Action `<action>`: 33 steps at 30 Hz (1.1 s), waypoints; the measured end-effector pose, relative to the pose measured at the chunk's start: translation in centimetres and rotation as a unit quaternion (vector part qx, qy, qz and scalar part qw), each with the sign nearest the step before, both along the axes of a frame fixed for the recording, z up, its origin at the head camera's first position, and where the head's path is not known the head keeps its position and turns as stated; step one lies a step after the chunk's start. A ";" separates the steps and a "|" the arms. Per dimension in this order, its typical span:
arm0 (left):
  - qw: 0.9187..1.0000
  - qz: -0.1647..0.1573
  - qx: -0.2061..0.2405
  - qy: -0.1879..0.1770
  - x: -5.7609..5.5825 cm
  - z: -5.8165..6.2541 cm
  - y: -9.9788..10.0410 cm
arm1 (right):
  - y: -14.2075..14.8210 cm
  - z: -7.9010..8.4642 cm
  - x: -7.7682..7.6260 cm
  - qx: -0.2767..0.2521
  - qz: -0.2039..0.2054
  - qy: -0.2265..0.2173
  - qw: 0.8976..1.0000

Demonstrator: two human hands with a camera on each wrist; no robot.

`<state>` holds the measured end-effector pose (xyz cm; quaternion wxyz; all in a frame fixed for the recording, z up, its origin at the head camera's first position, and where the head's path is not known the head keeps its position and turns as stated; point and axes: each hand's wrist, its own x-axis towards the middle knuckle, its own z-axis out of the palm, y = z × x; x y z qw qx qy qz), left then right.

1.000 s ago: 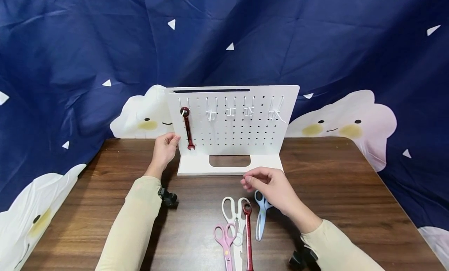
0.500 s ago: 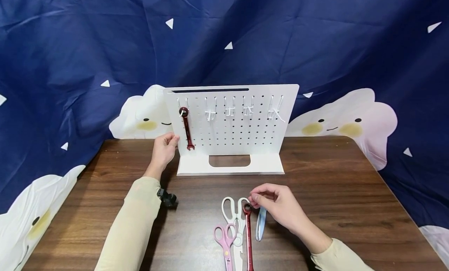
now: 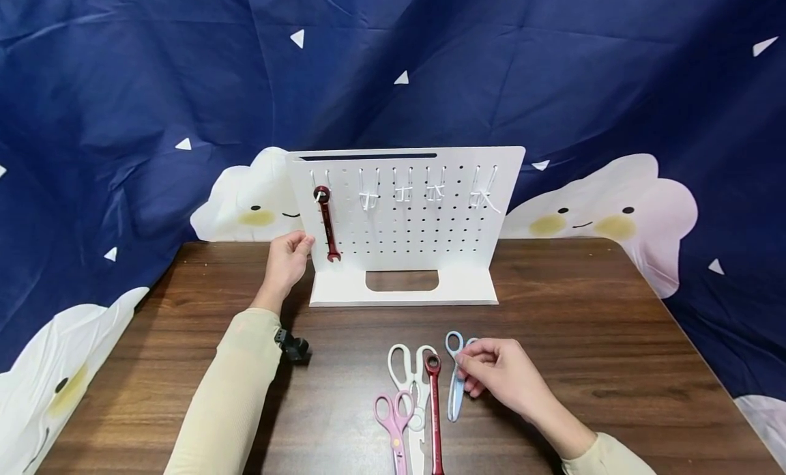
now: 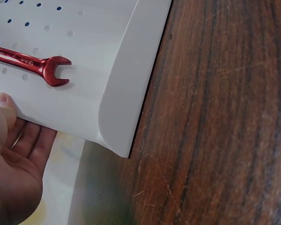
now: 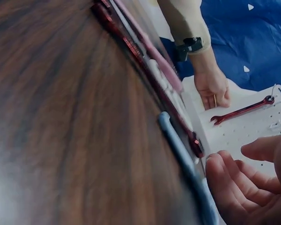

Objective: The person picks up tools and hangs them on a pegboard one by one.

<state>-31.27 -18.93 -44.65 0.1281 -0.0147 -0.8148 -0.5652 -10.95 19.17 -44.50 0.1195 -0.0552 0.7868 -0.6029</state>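
Blue scissors (image 3: 456, 397) are lying by R hand (image 3: 508, 376), now lowering half-open, empty; prob. starting pickup. L hand (image 3: 287, 260) is pinching pegboard (image 3: 393, 261).

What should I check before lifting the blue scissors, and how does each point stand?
1. Left hand pinching the pegboard's edge: ok.
2. Hanging wrench on its hook: ok.
3. Other hooks bare: ok, nothing hangs there.
4. Blue scissors apart from the lying wrench: ok, tabletop shows between.
5. Right hand gripping the scissors: not ok, thumb and fingertips are apart.
6. Scissor blades fully closed: cannot tell.
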 end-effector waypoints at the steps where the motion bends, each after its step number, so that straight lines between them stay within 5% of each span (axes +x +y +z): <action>1: 1.000 0.000 0.000 0.000 0.0 0.0 0.0 | 0.1 -0.1 0.1 0.009 -0.003 -0.006 1.000; 17: 1.000 0.002 -0.007 0.002 0.1 0.1 0.1 | 0.5 -1.6 0.4 0.155 -0.042 -0.015 0.987; 26: 1.000 -0.003 0.006 0.005 0.0 0.1 0.0 | -0.5 -1.5 0.0 0.175 -0.040 -0.022 0.984; 33: 1.000 -0.004 0.006 -0.005 0.0 0.2 -0.1 | 0.0 -1.7 -0.4 0.160 0.002 -0.025 0.987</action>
